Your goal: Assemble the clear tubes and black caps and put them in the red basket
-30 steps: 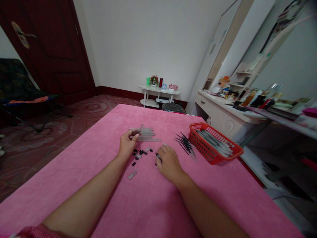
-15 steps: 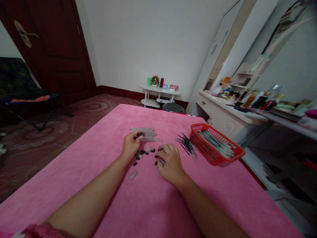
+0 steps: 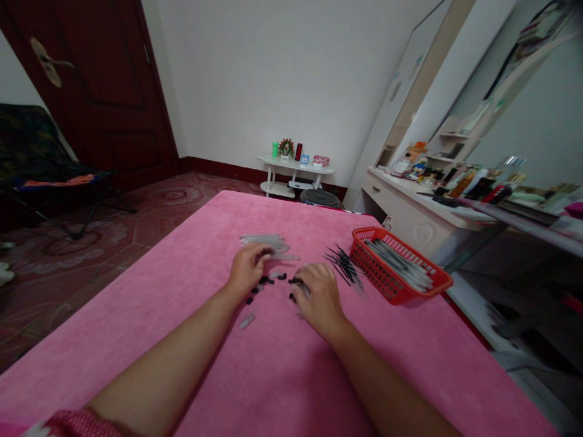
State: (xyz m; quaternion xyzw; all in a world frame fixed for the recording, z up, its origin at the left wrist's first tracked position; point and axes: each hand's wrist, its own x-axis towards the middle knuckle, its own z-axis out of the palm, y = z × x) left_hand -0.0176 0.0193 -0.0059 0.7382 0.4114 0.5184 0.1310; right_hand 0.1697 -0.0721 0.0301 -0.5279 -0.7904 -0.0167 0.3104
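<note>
My left hand [image 3: 247, 267] rests low at the near side of a bundle of clear plastic tubes [image 3: 262, 241]. Its fingers are bent, with a gap between thumb and forefinger. My right hand [image 3: 321, 297] arches over small black and clear pieces, fingers curled but apart; a pale piece shows beneath them, partly hidden. Between the hands lie several small black plugs [image 3: 265, 280], some partly covered by my left hand. Nearer to me is a short clear cap [image 3: 247, 321]. Thin black sticks like pen refills [image 3: 344, 266] lie in a loose pile to the right.
A red plastic basket [image 3: 387, 287] holding many grey-clear sticks stands at the right edge of the pink-covered table [image 3: 191, 370]. Beyond it is a dressing table [image 3: 410, 209] crowded with bottles. A low white stand [image 3: 296, 167] is by the wall, a folding chair [image 3: 45, 164] at left.
My left hand has shifted slightly right along the clear tubes. My right hand has moved a little right over the small pieces, its fingers still bent. The view has turned slightly.
</note>
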